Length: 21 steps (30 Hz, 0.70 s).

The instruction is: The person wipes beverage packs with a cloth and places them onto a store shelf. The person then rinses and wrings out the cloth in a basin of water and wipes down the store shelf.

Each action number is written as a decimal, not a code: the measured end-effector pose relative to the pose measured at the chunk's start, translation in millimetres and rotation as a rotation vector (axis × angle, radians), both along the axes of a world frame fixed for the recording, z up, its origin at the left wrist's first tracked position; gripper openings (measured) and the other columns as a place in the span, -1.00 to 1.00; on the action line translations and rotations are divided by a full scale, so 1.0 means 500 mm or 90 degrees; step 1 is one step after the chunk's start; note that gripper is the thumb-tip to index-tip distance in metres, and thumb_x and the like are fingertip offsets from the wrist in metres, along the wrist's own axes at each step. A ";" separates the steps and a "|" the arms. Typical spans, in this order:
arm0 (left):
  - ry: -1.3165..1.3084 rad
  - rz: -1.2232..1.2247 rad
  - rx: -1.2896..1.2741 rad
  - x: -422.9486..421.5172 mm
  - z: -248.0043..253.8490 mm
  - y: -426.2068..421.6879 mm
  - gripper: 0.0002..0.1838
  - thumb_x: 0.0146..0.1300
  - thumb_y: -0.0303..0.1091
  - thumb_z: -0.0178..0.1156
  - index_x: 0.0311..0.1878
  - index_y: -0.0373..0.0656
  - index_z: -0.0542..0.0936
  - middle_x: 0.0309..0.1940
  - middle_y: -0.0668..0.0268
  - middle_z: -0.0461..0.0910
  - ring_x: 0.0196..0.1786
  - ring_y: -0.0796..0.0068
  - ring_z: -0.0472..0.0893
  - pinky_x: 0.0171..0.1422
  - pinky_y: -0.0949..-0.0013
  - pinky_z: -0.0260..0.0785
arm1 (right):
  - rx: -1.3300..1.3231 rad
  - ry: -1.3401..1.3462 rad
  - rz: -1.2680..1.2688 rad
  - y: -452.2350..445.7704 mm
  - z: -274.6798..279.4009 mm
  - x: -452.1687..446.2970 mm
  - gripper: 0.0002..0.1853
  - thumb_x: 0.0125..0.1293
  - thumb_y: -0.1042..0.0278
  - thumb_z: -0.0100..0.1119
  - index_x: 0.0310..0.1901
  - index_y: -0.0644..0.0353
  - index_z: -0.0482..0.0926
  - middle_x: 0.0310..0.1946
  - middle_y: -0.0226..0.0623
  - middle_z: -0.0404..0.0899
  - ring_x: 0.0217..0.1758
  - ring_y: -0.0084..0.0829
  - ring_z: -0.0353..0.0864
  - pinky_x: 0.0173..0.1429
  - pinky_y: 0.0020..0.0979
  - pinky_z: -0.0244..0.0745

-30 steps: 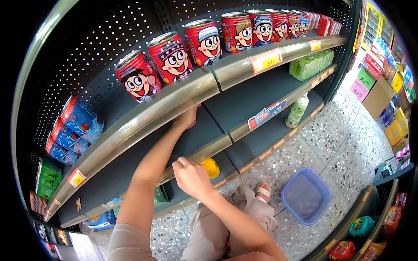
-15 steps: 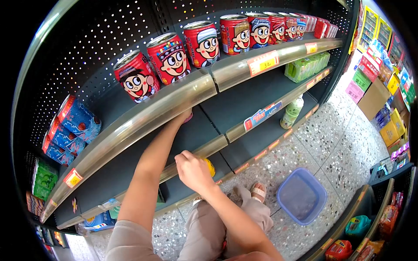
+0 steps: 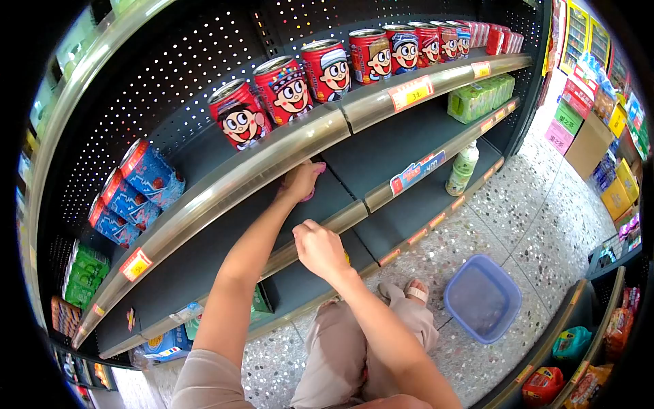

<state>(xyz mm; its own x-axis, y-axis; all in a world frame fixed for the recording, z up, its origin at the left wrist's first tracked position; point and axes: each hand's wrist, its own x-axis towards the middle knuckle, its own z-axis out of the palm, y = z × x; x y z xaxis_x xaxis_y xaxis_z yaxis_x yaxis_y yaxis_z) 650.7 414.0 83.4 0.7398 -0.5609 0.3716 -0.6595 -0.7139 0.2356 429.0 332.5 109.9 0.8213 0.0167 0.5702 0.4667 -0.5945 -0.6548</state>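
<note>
My left hand [image 3: 304,181] reaches under the upper shelf edge and presses on the dark middle shelf [image 3: 272,218]. Its fingers are closed round a pink cloth [image 3: 320,168], of which only small edges show. My right hand [image 3: 321,249] is closed in front of that shelf's lower rail [image 3: 351,215]. A bit of something yellow [image 3: 347,258] peeks out behind its wrist side; whether the hand holds it I cannot tell. Red cartoon-face cans [image 3: 284,90] stand in a row on the upper shelf above my left hand.
Blue cans [image 3: 151,174] are stacked at the left end. A green-white bottle [image 3: 463,169] stands on the bottom shelf, and green packs [image 3: 480,99] sit above it. A blue-purple basin [image 3: 482,298] rests on the speckled floor. Boxes and another shelf line the right side.
My left hand has come out from beneath the upper shelf edge, with the pink cloth in it. The view has shifted slightly; my right hand stays closed near the rail.
</note>
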 end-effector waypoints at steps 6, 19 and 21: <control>0.080 -0.011 -0.020 -0.079 0.004 0.036 -0.74 0.29 -0.40 0.22 0.03 0.05 0.69 -0.25 0.16 0.52 -0.12 0.13 0.59 -0.02 0.20 0.43 | -0.017 0.017 -0.006 0.002 -0.003 -0.012 -0.92 0.23 0.48 0.12 -0.36 0.26 0.58 -0.35 -0.13 0.59 -0.33 -0.03 0.65 -0.23 -0.12 0.59; -0.028 0.060 0.015 -0.044 0.001 0.036 -0.77 0.40 -0.24 0.11 0.00 0.00 0.68 -0.22 0.06 0.53 -0.14 -0.05 0.58 -0.10 0.05 0.42 | -0.058 0.035 0.011 0.002 -0.004 -0.019 -0.93 0.22 0.49 0.07 -0.39 0.27 0.50 -0.38 -0.10 0.55 -0.29 -0.06 0.66 -0.20 -0.12 0.59; -0.069 0.060 0.053 -0.022 0.001 0.037 -0.77 0.39 -0.24 0.11 0.00 0.00 0.68 -0.21 0.07 0.54 -0.14 -0.04 0.58 -0.10 0.05 0.42 | -0.060 0.043 0.016 0.004 -0.002 -0.021 -0.93 0.22 0.49 0.07 -0.38 0.27 0.51 -0.38 -0.10 0.55 -0.29 -0.07 0.66 -0.20 -0.13 0.59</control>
